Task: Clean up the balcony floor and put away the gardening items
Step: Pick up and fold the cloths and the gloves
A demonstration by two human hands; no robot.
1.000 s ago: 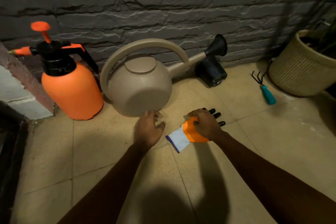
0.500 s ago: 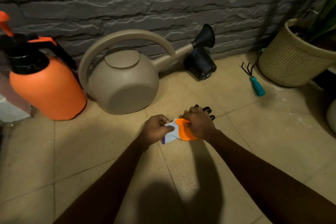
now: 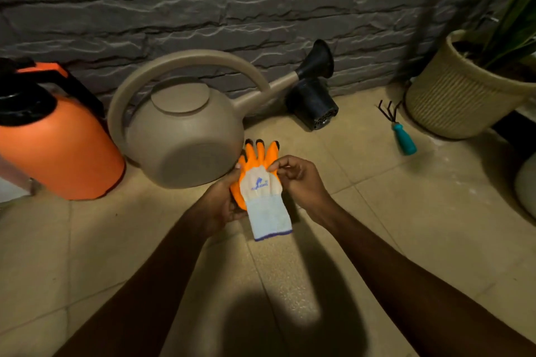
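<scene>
Two hands are holding the glove (image 3: 261, 191) lengthwise, cuff nearest, tips pointing away, left hand (image 3: 222, 201) curling round its edge, right hand (image 3: 303, 180) pinching its knuckles.

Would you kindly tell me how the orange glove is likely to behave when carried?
Probably floppy: the cuff of the glove hangs limp below the left hand and right hand. Likely light, since the right hand only pinches its edge. Being soft fabric, it should not roll or break.

Knitted cloth glove (image 3: 262, 197), matt plastic watering can (image 3: 185, 136), rough stone wall (image 3: 203, 9)
</scene>
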